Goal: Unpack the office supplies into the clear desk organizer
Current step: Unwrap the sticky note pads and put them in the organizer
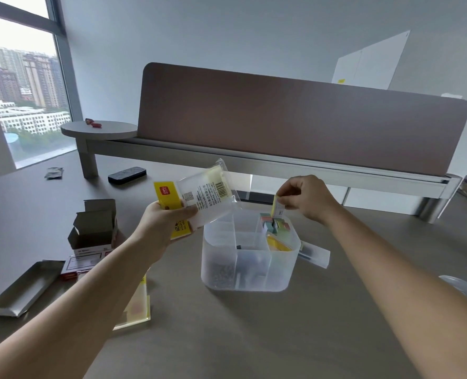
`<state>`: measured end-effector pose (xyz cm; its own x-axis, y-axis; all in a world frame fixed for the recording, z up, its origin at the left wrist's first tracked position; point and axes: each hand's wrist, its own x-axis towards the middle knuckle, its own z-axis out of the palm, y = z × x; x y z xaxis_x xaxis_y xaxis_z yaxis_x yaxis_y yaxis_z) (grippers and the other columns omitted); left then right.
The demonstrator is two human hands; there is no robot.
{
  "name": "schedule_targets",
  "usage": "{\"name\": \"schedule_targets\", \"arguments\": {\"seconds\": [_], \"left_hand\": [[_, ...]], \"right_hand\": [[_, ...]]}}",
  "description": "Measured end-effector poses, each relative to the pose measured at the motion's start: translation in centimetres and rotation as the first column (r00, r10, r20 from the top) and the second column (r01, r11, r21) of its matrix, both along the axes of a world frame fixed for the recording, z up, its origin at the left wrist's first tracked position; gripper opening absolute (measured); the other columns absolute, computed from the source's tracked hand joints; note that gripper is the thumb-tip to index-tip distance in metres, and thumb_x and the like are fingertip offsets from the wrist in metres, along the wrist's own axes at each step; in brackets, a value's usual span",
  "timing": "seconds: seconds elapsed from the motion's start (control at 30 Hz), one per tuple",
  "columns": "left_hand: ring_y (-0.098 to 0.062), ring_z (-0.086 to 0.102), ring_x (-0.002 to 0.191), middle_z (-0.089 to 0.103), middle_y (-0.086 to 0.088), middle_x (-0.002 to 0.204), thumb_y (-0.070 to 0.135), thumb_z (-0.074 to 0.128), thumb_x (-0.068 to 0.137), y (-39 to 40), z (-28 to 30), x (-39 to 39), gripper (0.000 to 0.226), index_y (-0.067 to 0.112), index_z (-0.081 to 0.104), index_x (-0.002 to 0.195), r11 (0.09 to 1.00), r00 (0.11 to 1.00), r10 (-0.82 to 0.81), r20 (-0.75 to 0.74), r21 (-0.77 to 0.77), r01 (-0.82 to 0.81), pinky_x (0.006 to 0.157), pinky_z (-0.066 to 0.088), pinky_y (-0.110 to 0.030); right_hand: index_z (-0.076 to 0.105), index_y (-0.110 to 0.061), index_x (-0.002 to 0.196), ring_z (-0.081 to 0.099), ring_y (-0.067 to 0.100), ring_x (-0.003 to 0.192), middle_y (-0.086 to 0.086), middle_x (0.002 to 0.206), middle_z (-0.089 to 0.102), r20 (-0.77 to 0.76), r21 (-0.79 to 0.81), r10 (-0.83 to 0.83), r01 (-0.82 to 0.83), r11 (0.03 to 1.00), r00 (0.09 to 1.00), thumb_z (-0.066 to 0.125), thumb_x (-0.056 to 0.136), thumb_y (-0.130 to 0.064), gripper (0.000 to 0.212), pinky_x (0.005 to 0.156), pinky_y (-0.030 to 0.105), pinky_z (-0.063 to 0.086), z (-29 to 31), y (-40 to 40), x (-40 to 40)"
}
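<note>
Risk: right hand [306, 199] pinches small yellow-white sticky-note pad [278, 206] above frosted clear plastic desk organizer [250, 280], its 1 o'clock compartment already crowded; pad could jam or tip out. Left hand [162, 225] grips floppy clear-and-yellow plastic wrapper [207, 195] at organizer's 10 o'clock; may snag rim.

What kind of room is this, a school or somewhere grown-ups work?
Most likely an office where grown-ups work. A long desk has a brown divider screen along its back, a whiteboard eraser lies on it, and the window shows tall city buildings from high up.
</note>
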<state>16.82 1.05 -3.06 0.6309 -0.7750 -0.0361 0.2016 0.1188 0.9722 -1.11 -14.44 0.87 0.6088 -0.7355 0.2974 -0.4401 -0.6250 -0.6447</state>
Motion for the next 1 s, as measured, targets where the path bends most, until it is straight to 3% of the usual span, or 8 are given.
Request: {"name": "schedule_targets", "arguments": {"seconds": [0.13,0.23,0.4,0.53,0.63,0.77,0.83,1.0], "left_hand": [[-0.025,0.056,0.094,0.057,-0.008,0.110,0.000,0.056,0.082,-0.3,-0.1,-0.4,0.016,0.014,0.056,0.089,1.000,1.000,-0.005,-0.014,-0.006,0.005,0.067,0.049,-0.030],[-0.023,0.057,0.088,0.057,-0.009,0.108,-0.001,0.056,0.082,-0.3,-0.2,-0.5,0.017,0.015,0.056,0.086,1.000,1.000,-0.017,-0.019,-0.014,0.016,0.068,0.049,-0.031],[-0.018,0.057,0.081,0.058,-0.009,0.108,-0.002,0.056,0.082,-0.2,-0.2,-0.4,0.017,0.016,0.056,0.084,0.999,0.999,-0.036,-0.019,-0.019,0.035,0.069,0.050,-0.031],[-0.022,0.058,0.086,0.058,-0.010,0.108,-0.001,0.056,0.082,-0.2,-0.2,-0.4,0.017,0.012,0.057,0.092,1.000,0.999,-0.026,-0.021,-0.011,0.026,0.069,0.049,-0.031],[-0.026,0.055,0.097,0.057,-0.010,0.111,-0.001,0.055,0.083,-0.2,-0.2,-0.4,0.022,0.009,0.054,0.103,1.000,1.000,-0.015,-0.028,-0.006,0.014,0.070,0.049,-0.032],[-0.026,0.054,0.098,0.057,-0.009,0.111,-0.001,0.055,0.083,-0.1,-0.2,-0.5,0.023,0.009,0.053,0.103,1.000,0.999,-0.018,-0.026,-0.005,0.018,0.070,0.049,-0.032],[-0.025,0.055,0.094,0.057,-0.009,0.110,-0.001,0.055,0.083,0.0,-0.3,-0.5,0.022,0.009,0.053,0.103,1.000,0.999,-0.020,-0.030,-0.008,0.020,0.067,0.048,-0.030],[-0.022,0.057,0.088,0.058,-0.009,0.108,-0.001,0.055,0.082,0.1,-0.4,-0.7,0.023,0.009,0.054,0.103,0.999,0.998,-0.041,-0.041,-0.026,0.040,0.066,0.048,-0.030]], "right_hand": [[0.063,0.004,0.096,0.059,0.024,0.089,0.017,0.098,0.063,-0.024,-0.037,0.003,-0.004,0.999,1.000,0.058,0.083,0.002,0.014,0.082,0.032,0.053,-0.4,0.3,-0.1],[0.061,-0.001,0.104,0.056,0.020,0.091,0.012,0.101,0.062,-0.051,-0.091,-0.012,0.007,0.996,0.999,0.058,0.085,-0.005,0.020,0.083,0.028,0.048,-0.5,0.2,-0.2],[0.050,-0.007,0.119,0.053,0.019,0.094,0.006,0.102,0.057,-0.087,-0.019,-0.035,0.033,0.999,0.996,0.063,0.082,-0.009,0.039,0.083,0.027,0.042,-0.7,-0.2,-0.2],[0.052,-0.010,0.093,0.048,0.018,0.082,0.001,0.086,0.052,-0.142,-0.087,-0.087,0.075,0.993,0.986,0.065,0.081,-0.016,0.019,0.062,0.022,0.039,-0.4,-0.2,-0.6],[0.051,-0.014,0.078,0.049,0.019,0.080,-0.003,0.074,0.052,-0.196,-0.083,-0.058,0.043,0.996,0.979,0.064,0.082,-0.015,0.013,0.059,0.021,0.038,-0.1,0.3,-1.3],[0.054,-0.008,0.089,0.049,0.019,0.081,0.003,0.086,0.054,-0.142,-0.167,-0.112,0.088,0.982,0.984,0.063,0.082,-0.018,0.015,0.067,0.025,0.039,-0.4,1.5,-1.9],[0.062,-0.005,0.093,0.050,0.018,0.083,0.003,0.089,0.054,-0.196,-0.186,-0.090,0.053,0.981,0.976,0.061,0.084,-0.020,0.018,0.065,0.024,0.037,-0.8,2.2,-1.9],[0.068,-0.007,0.104,0.054,0.024,0.104,0.008,0.116,0.061,-0.370,-0.203,-0.102,0.027,0.979,0.924,0.056,0.087,-0.019,0.024,0.087,0.029,0.039,-1.6,3.1,-2.1]]}}
